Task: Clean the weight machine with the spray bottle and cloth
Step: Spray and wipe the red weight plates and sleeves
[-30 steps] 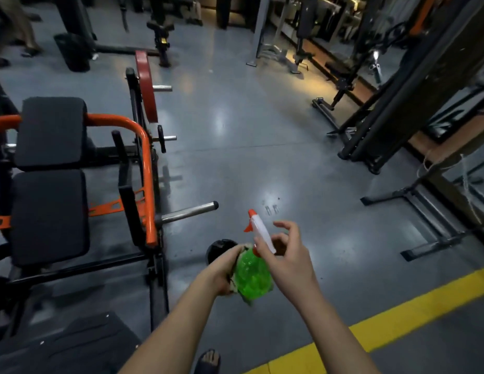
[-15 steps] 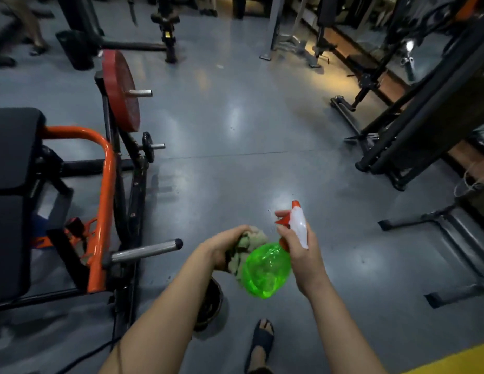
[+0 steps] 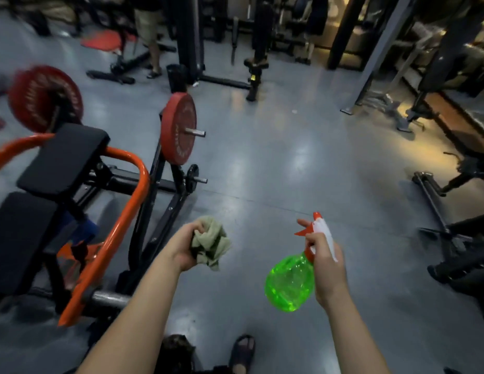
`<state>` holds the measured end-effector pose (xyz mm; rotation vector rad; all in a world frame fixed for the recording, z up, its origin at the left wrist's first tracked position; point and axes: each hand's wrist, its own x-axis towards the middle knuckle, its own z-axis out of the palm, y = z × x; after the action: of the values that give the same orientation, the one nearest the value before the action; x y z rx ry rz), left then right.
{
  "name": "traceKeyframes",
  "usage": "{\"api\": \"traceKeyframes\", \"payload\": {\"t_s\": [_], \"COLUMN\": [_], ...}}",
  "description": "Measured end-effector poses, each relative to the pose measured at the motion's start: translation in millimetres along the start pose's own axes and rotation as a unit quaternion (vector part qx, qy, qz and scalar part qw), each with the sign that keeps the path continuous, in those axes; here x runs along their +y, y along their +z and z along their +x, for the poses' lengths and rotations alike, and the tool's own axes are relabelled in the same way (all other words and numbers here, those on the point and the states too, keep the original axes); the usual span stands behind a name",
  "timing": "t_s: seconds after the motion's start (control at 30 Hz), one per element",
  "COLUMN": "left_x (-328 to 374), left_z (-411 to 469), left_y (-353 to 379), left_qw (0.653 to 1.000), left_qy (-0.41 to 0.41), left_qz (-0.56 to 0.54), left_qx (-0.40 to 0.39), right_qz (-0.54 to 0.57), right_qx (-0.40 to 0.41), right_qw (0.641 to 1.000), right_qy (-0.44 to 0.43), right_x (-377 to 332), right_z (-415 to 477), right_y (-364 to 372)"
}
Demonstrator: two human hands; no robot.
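My left hand (image 3: pixel 182 245) grips a crumpled grey-green cloth (image 3: pixel 211 245) low in the middle of the view. To its right, my right hand (image 3: pixel 326 259) holds a green spray bottle (image 3: pixel 289 282) by its white and orange trigger head, nozzle pointing up and away. The two hands are apart. The weight machine (image 3: pixel 122 201) stands at the left: an orange curved frame, black pads, black struts and a red weight plate (image 3: pixel 178 128) on a steel peg. Its nearest bare steel peg (image 3: pixel 108 298) lies just left of my left forearm.
Grey gym floor stretches ahead. A second red plate (image 3: pixel 45 98) hangs at far left. Black rack frames (image 3: pixel 224 79) stand at the back, and more machine legs (image 3: pixel 435 201) run along the right. A person's legs (image 3: pixel 151 31) show at the far back. My sandalled foot (image 3: pixel 242 352) is below.
My hands have separated: the left carried the cloth away to the left, the right kept the bottle and moved right. The view swung up and left, bringing more of the weight machine in.
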<state>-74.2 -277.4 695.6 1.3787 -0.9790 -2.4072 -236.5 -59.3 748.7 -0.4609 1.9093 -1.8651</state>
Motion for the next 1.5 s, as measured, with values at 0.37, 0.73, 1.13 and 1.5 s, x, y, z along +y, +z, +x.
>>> {"api": "traceKeyframes", "payload": {"t_s": [0.37,0.73,1.13,1.5], "left_x": [163.3,303.2,427.5,518.3], "left_z": [155.5,235.6,337.7,415.0], "left_y": [55.0,-11.8,-59.5,-76.0], "left_qw": [0.992,0.958,0.874,0.880], "left_qy": [0.096,0.207,0.225,0.217], "left_qz": [-0.075,-0.190,-0.310,-0.270], "left_qx": [0.032,0.063,0.298,0.325], "right_qz": [-0.117,-0.158,-0.255,-0.289], "right_qx": [-0.106,-0.272,-0.394,-0.353], "right_qw": [0.987,0.949,0.883,0.890], "right_qy": [-0.033,-0.012,-0.022,-0.023], "right_x": [-28.1,0.5,43.1,35.8], "right_z": [267.7,439.3,601.4,751.9], "right_y": [80.5,268.6,455.8,549.5]}}
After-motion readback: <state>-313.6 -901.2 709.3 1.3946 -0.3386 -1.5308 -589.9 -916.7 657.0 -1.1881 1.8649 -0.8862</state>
